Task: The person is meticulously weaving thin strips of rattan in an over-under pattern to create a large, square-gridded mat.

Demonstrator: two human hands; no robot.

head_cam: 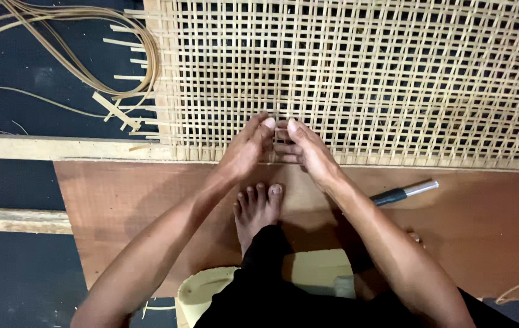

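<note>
The woven cane panel (pixel 356 79) lies at the far side, its near edge on the plywood board (pixel 484 212). Both hands meet at that edge, the left hand (pixel 246 149) just beside the right hand (pixel 308 150). A bare foot (pixel 257 209) rests on the board below them, a metal-tipped tool (pixel 404 192) to its right. Loose cane strips (pixel 83 54) lie left of the panel, beyond a wooden batten (pixel 47 147).

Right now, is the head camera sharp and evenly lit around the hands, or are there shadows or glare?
Head view: the pale woven cane mat is sharp and evenly lit; the left hand and right hand show no blur; soft shadow falls on the brown wooden board under the arms; slight glare on the silver-tipped black-handled tool.
</note>
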